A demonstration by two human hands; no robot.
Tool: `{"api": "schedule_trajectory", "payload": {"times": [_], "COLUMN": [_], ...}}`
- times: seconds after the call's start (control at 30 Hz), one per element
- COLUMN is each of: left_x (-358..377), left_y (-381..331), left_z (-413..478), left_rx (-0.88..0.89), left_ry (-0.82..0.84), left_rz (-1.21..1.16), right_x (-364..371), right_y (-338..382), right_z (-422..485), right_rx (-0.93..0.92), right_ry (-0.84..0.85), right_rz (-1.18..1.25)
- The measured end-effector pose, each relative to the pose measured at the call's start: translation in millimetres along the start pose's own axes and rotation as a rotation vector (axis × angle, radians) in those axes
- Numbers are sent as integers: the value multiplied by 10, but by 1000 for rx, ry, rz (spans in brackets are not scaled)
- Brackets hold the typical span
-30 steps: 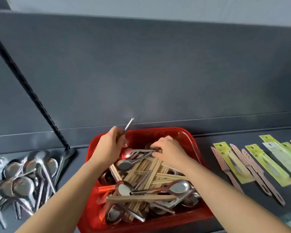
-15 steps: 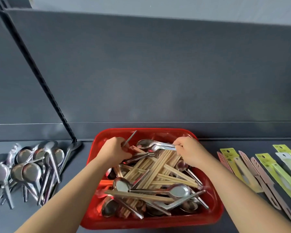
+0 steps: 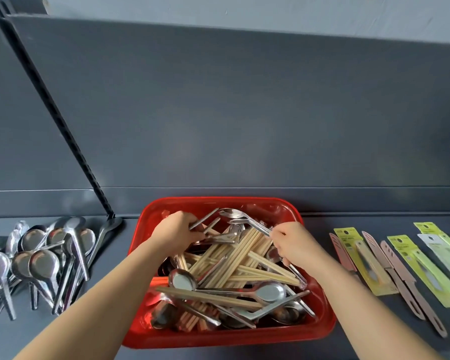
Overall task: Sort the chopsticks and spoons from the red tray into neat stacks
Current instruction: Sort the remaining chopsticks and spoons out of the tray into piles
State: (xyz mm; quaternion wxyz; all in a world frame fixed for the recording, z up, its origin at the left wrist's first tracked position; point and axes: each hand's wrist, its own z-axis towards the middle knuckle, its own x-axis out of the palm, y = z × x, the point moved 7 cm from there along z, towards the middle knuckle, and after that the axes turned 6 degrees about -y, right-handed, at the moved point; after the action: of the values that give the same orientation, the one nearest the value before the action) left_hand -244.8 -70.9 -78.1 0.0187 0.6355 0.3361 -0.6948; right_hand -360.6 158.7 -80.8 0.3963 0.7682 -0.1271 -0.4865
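the red tray [image 3: 218,339] is set on the dark shelf [image 3: 317,224], with its far rim close under the back panel [image 3: 244,126] and bare shelf left open on both sides of it. inside it, chopsticks [image 3: 240,252] and loose spoons [image 3: 269,292] are heaped crosswise. most chopsticks are laid with the long axis from near left to far right, and a few are laid flat from left to right. too many are piled up to be counted.

the left hand [image 3: 176,231] is held over the far left of the tray, its grip curled round metal handles [image 3: 205,219] whose ends are pointed up and to the far right; two ends are seen. the right hand [image 3: 294,242] is held over the far right, its grip pinched on the handle ends of the lifted spoons [image 3: 244,220], whose bowls are pointed to the far left, above the heap. their number cannot be told.

a spoon pile [image 3: 40,261] is laid on the shelf to the left, bowls away, handles toward the person, beside a slotted upright [image 3: 55,113]. to the right, three pink pieces [image 3: 400,279] and at least four green packs [image 3: 369,266] are laid slanting.
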Motion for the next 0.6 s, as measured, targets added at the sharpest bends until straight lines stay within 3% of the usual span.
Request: {"api": "schedule_trajectory", "payload": {"times": [0.3, 0.47, 0.6], "left_x": [-461, -749, -863], "left_y": [136, 247, 360], "left_z": [-172, -350, -395], "left_rx": [14, -55, -123], "left_ry": [-355, -625, -683], "left_rz": [-403, -697, -886], "right_x": [154, 382, 594], "right_y": [238, 385, 565], "right_z": [17, 107, 151], "right_rx": [-98, -181, -304], "right_ry": [9, 9, 41], "right_rz": [96, -100, -331]}}
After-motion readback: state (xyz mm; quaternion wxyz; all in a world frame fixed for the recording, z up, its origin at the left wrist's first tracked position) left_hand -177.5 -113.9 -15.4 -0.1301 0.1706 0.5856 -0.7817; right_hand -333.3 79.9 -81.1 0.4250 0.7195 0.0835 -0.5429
